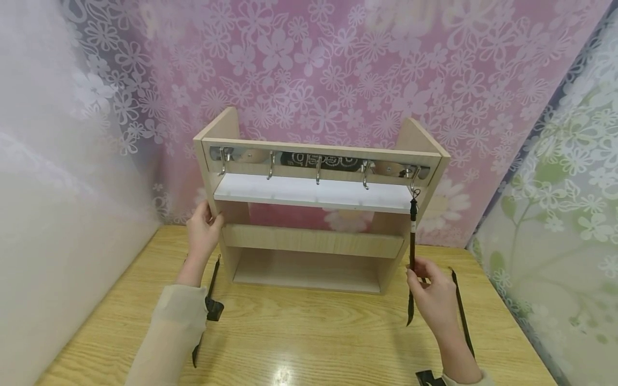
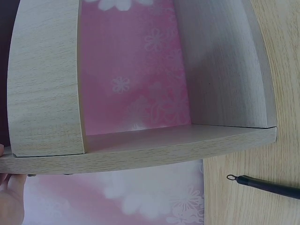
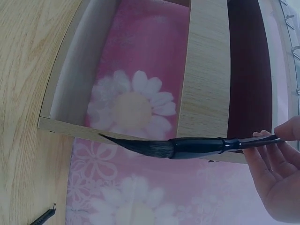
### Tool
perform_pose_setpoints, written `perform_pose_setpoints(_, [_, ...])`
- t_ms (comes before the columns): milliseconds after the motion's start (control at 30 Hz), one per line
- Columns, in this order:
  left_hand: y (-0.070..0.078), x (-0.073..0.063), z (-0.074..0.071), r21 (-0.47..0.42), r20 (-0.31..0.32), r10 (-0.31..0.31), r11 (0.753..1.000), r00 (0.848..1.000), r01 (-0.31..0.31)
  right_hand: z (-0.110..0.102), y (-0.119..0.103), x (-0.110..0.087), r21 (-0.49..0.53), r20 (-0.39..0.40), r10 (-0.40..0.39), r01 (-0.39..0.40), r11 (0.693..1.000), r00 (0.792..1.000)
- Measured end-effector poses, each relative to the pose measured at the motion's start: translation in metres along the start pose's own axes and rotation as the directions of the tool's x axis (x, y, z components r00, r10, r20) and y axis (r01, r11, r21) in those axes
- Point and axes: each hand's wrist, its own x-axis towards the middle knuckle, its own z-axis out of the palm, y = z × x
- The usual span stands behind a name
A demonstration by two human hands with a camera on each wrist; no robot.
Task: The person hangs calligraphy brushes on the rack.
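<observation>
A small wooden shelf [image 1: 314, 241] stands upright on the table, with several metal hooks [image 1: 318, 170] along its top rail. My left hand [image 1: 203, 233] grips the edge of its left side panel, thumb and fingers on either face, as the left wrist view [image 2: 11, 199] also shows. With thumb and fingertips my right hand [image 1: 436, 295] pinches the handle of a dark calligraphy brush [image 1: 413, 244]. The brush hangs nearly vertical, bristles [image 3: 154, 148] down. Its cord loop [image 1: 416, 194] is right at the lower end of the rightmost hook [image 1: 414, 181].
One more brush [image 1: 214, 276] lies on the table [image 1: 309, 332] beside my left forearm, partly hidden by it. Another brush [image 1: 461, 311] lies right of my right hand. A pink flowered sheet [image 1: 309, 64] covers the wall behind the shelf, which has a white inner board [image 1: 309, 190].
</observation>
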Motion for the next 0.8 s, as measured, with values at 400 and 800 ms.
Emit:
perform_pose_setpoints(400, [0.162, -0.011, -0.026, -0.182, 0.064, -0.110, 0.976, 0.992, 0.120, -0.002, -0.001, -0.001, -0.016, 0.041, 0.039, -0.038, 0.999, 0.998])
perform_pose_setpoints(800, [0.025, 0.000, -0.004, -0.022, -0.005, 0.003, 1.000, 1.000, -0.003, 0.005, 0.005, 0.003, 0.040, 0.057, 0.043, -0.045, 0.998, 0.997])
